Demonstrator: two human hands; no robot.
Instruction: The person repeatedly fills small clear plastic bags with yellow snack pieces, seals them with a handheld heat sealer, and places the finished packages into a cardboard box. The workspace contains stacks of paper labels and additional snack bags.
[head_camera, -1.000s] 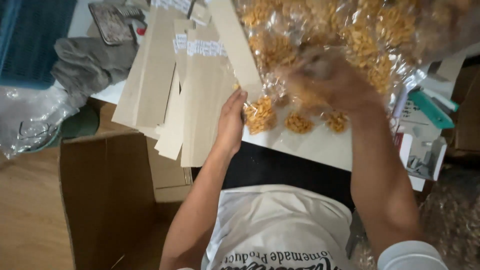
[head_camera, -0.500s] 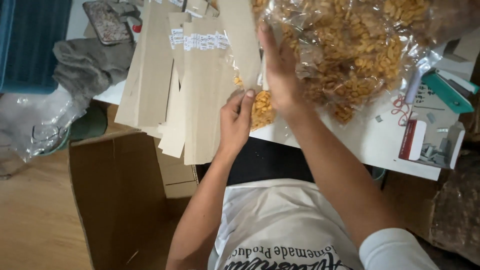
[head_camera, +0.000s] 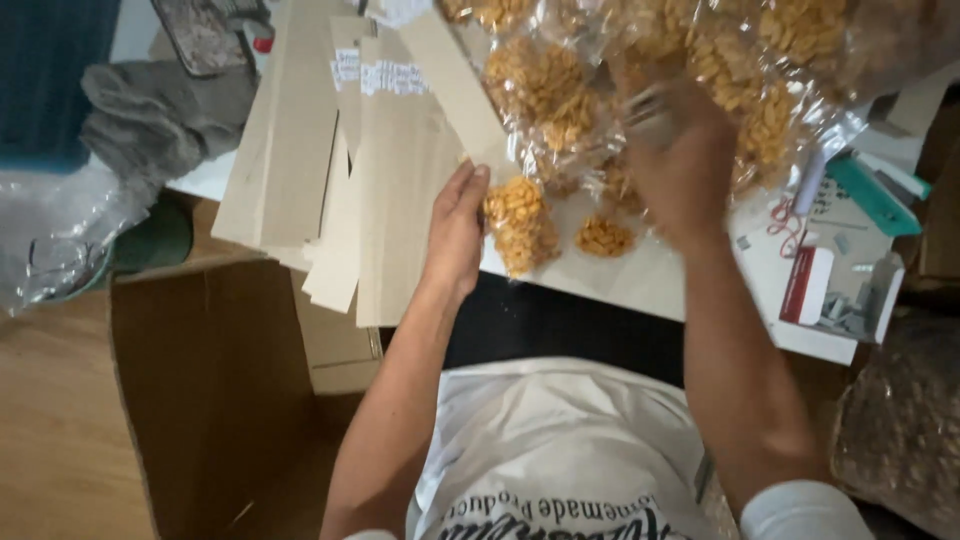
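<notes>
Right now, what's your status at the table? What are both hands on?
Left hand touching small snack bag beside cardboard strips. Right hand blurred, at the big clear bag of snacks; grip unclear. Stapler box off to the right, clear of both.
</notes>
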